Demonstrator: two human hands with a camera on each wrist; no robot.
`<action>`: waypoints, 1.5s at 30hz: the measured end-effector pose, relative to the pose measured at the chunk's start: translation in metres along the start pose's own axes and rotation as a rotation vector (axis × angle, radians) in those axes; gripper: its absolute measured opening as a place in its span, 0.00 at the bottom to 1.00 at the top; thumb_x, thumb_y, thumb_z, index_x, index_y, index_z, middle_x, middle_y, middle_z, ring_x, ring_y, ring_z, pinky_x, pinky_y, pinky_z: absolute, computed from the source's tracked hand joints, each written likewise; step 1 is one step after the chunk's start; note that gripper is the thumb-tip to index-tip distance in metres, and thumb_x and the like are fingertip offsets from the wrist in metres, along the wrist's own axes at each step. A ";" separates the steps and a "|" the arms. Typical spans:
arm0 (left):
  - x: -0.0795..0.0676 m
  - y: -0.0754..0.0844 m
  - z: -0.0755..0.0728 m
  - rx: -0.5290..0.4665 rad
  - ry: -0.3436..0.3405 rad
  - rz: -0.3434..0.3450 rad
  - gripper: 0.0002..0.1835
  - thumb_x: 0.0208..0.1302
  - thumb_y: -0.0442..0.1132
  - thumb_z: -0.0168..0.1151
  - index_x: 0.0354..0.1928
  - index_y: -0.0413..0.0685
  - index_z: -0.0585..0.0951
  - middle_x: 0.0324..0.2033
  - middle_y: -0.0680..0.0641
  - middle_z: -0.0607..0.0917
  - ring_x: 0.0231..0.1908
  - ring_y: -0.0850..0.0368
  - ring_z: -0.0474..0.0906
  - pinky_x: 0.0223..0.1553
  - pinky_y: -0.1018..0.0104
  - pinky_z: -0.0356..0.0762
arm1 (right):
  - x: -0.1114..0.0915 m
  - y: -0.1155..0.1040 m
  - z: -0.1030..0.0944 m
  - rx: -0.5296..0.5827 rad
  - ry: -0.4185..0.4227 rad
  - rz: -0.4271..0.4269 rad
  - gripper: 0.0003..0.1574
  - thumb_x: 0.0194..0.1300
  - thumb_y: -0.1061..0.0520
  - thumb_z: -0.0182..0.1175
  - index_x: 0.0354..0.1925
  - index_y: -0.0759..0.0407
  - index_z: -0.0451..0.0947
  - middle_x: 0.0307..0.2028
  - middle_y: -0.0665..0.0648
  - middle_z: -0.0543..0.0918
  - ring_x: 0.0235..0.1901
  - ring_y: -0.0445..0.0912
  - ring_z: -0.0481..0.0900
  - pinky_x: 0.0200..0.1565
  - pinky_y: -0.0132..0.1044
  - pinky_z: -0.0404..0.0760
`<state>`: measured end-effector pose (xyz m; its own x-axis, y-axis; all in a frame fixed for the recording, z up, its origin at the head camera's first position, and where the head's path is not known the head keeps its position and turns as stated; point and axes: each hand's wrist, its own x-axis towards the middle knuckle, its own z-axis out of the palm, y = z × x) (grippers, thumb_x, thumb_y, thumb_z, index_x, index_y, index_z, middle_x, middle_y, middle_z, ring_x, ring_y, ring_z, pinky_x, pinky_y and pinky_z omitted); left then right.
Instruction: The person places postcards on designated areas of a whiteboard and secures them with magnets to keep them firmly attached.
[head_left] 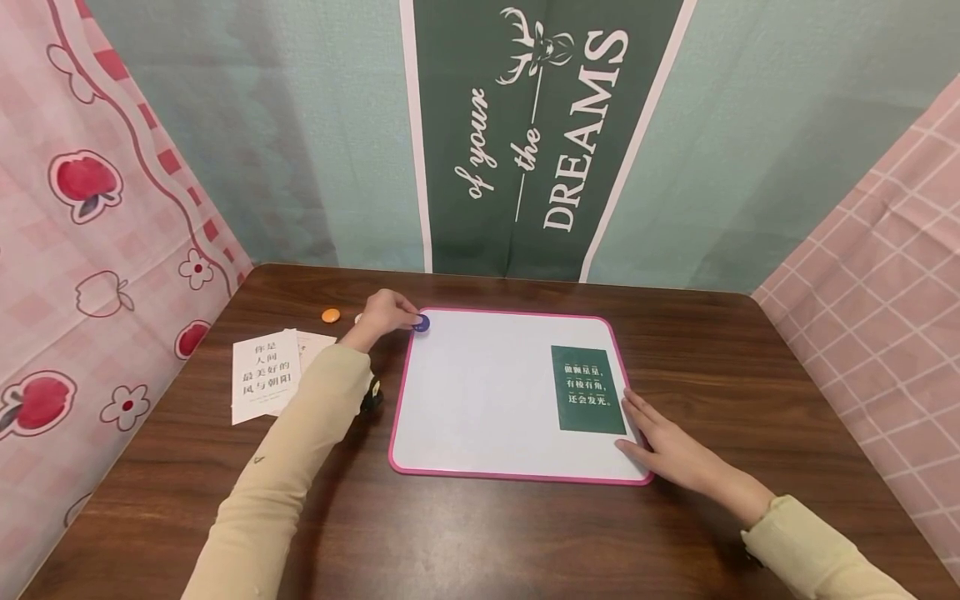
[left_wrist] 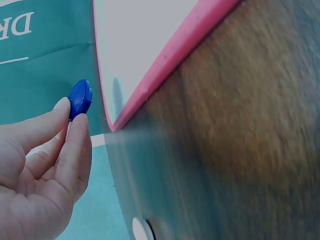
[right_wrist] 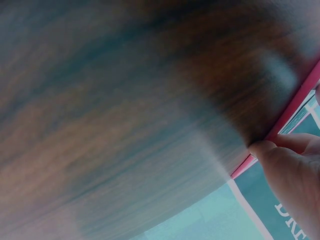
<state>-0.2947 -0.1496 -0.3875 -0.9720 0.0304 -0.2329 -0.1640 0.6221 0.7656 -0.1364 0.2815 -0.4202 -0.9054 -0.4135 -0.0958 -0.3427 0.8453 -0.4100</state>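
Note:
Between thumb and fingers, my left hand [head_left: 386, 312] pinches a round blue magnet [left_wrist: 81, 99]. It is held over the far left corner of a whiteboard [head_left: 480, 392] with a pink rim; in the left wrist view it looks raised off the surface. A dark green card [head_left: 591, 411] with white lettering lies on the board's right side. My right hand [head_left: 675, 450] rests at the board's right edge beside that card, its fingers fairly straight and touching the rim in the right wrist view.
Left of the board lie an orange disc [head_left: 331, 316], a white disc [left_wrist: 142, 229] and a white lettered card [head_left: 258, 396] overlapping another. A small black object [head_left: 372, 397] is partly hidden by my left sleeve. Cloth hangs behind and beside the wooden table [head_left: 480, 537].

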 end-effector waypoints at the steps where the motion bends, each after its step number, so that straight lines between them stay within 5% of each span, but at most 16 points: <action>1: 0.000 0.001 0.001 -0.004 -0.001 -0.001 0.12 0.55 0.35 0.65 0.39 0.33 0.81 0.39 0.37 0.81 0.38 0.47 0.82 0.46 0.60 0.76 | 0.000 0.000 0.000 0.000 0.000 0.000 0.50 0.60 0.39 0.55 0.65 0.72 0.53 0.67 0.69 0.52 0.63 0.63 0.56 0.57 0.58 0.61; 19: 0.002 0.017 0.018 0.108 0.028 0.093 0.12 0.53 0.39 0.66 0.36 0.37 0.83 0.35 0.40 0.84 0.33 0.53 0.73 0.33 0.67 0.71 | 0.000 -0.001 -0.001 -0.003 0.004 -0.005 0.50 0.60 0.39 0.55 0.65 0.72 0.53 0.67 0.69 0.52 0.63 0.63 0.56 0.57 0.57 0.61; 45: 0.003 0.040 0.043 0.025 -0.028 0.104 0.11 0.53 0.37 0.67 0.35 0.37 0.83 0.35 0.41 0.84 0.34 0.52 0.78 0.39 0.66 0.75 | 0.000 0.000 -0.001 -0.001 -0.004 0.006 0.50 0.60 0.38 0.54 0.65 0.71 0.53 0.67 0.69 0.51 0.63 0.63 0.55 0.57 0.58 0.60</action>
<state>-0.2968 -0.0913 -0.3830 -0.9784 0.1176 -0.1703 -0.0580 0.6337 0.7714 -0.1365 0.2818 -0.4191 -0.9067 -0.4094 -0.1017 -0.3371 0.8481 -0.4087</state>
